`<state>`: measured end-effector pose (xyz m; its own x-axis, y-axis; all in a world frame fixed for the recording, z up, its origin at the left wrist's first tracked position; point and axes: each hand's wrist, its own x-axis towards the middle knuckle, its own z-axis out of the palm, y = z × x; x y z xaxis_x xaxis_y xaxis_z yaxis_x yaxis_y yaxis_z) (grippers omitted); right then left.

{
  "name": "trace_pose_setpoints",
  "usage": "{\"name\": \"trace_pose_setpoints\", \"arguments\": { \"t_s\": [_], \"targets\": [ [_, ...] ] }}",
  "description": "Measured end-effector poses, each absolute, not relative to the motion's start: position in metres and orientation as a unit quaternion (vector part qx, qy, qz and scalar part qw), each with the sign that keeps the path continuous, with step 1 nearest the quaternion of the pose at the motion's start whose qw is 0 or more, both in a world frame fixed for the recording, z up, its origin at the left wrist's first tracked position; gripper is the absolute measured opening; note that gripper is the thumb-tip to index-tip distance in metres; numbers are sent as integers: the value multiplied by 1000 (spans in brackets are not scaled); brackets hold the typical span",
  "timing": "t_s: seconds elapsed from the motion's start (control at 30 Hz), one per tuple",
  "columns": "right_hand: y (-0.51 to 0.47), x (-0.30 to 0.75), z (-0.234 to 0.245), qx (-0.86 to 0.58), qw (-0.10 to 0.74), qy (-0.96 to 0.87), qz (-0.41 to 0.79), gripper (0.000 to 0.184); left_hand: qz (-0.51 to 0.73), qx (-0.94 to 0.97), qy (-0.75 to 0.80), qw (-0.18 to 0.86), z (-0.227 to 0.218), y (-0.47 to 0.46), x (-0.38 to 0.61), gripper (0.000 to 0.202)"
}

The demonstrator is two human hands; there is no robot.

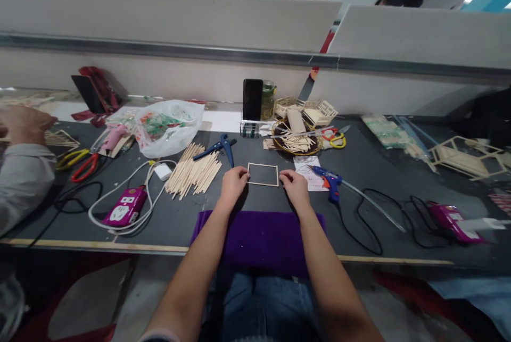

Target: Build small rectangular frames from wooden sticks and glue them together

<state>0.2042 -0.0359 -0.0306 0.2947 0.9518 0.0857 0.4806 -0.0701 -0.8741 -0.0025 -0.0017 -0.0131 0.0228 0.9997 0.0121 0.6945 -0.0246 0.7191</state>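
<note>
While both forearms reach forward across a purple cloth [259,235] at the near edge of a dark tabletop [391,172], the two hands sit apart with a small rectangular stick frame [262,184] lying flat between them. The left hand [233,182] has its fingers curled, tips against the frame's left short side. The right hand [294,185] mirrors it on the right short side. Whether the fingertips pinch the sticks or only press on them cannot be told from this view.

Just left of the left hand lies a loose pile of thin wooden sticks [194,172], and blue-handled cutters [219,148] rest beyond that hand, near the pile's far end. Further left, a pink power strip [125,206] sits inside a loop of white cable, with red-handled scissors [84,166] and a clear plastic bag [167,124] beyond it.

Just right of the right hand, a blue glue gun [325,178] lies on its side, touching a slip of paper [309,169]. Beyond both hands stands a dark phone [253,99], upright, and beside it a shallow basket [296,142] holding more sticks.

At the far left edge, another person's hand [24,124] and grey sleeve show — well apart from the frame.
</note>
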Motion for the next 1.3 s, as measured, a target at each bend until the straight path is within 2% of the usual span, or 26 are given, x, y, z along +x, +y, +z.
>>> {"name": "trace_pose_setpoints", "arguments": {
  "t_s": [0.13, 0.57, 0.73, 0.83, 0.93, 1.1, 1.2, 1.3],
  "targets": [
    [-33, 204, -32, -680, 420, -533, 279, 22, 293, 651, 635, 295, -16, -1, -2, 12],
    [-28, 201, -27, -713, 350, -574, 199, 26, 241, 682, 645, 245, -9, -3, 0, 21],
    [-10, 196, -25, -741, 257, -604, 141, 31, 234, 685, 648, 237, -8, -2, -3, 22],
    [-5, 196, -27, -747, 241, -600, 154, 34, 244, 681, 647, 240, -9, -2, -4, 20],
    [-3, 199, -34, -728, 301, -585, 197, 31, 276, 665, 644, 258, -13, 1, -6, 18],
    [-5, 200, -39, -613, 507, -482, 368, 25, 384, 585, 615, 363, -20, 6, -7, 13],
    [-9, 197, -33, -561, 567, -412, 441, 29, 439, 524, 562, 466, -20, 6, -5, 28],
    [-12, 196, -26, -536, 602, -386, 449, 29, 455, 484, 529, 529, -17, 5, -1, 40]
  ]
}}
